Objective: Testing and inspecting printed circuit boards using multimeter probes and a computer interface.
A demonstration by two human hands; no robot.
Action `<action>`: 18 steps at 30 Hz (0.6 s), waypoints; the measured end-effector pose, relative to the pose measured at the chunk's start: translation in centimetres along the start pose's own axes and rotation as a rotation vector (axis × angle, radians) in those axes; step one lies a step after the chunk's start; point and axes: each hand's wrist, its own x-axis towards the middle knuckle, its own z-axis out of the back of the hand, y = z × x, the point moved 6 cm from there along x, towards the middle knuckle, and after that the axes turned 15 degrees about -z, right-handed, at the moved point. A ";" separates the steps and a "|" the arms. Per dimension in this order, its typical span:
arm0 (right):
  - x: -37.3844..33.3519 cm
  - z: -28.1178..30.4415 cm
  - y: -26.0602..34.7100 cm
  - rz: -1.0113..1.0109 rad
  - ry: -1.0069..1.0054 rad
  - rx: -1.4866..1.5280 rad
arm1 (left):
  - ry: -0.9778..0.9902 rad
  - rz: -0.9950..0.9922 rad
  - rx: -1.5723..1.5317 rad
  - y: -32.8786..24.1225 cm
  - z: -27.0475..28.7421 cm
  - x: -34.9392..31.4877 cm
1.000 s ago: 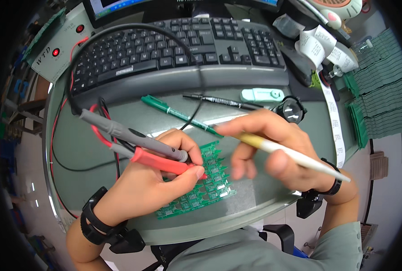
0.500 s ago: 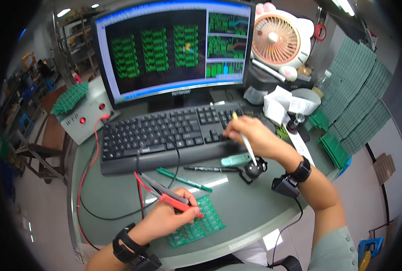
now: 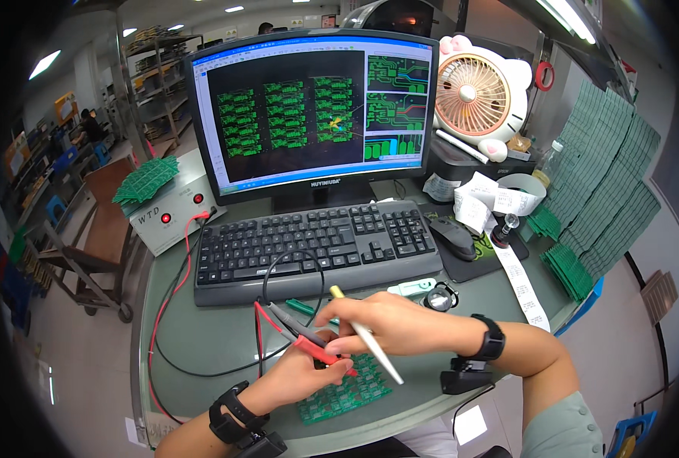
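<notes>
My left hand (image 3: 297,374) grips a pair of test probes (image 3: 297,336), one red and one grey, with their tips down on a green circuit board panel (image 3: 347,393) lying near the table's front edge. My right hand (image 3: 385,324) holds a white pen (image 3: 366,336) slanted across its fingers and reaches over to the probes just above the left hand. Both wrists wear black bands. Red and black probe leads (image 3: 173,305) loop across the table to a grey tester box (image 3: 168,206) at the left.
A black keyboard (image 3: 316,248) lies behind the hands, below a monitor (image 3: 316,114) showing green board layouts. A mouse (image 3: 452,238), paper strips, a small magnifier (image 3: 440,296) and a desk fan (image 3: 473,91) are to the right. Stacks of green boards (image 3: 599,198) fill the right side.
My right hand has come back from the keyboard to the probes over the board. The view has lifted, so monitor and fan now show; one second ago it looked down at the board.
</notes>
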 end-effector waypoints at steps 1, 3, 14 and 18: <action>0.5 -0.4 0.1 0.000 -0.002 -0.001 | 0.001 -0.001 0.001 0.1 -0.1 0.1; 1.5 -1.5 -0.1 -0.003 0.083 0.057 | 0.021 -0.006 0.023 0.2 -0.1 0.1; -4.3 0.6 -2.3 -0.071 -0.125 0.142 | 0.040 0.005 0.077 -0.2 -0.2 -0.6; -6.1 -0.6 -4.2 -0.165 -0.029 0.302 | 0.055 0.079 0.060 -0.8 -0.3 -0.7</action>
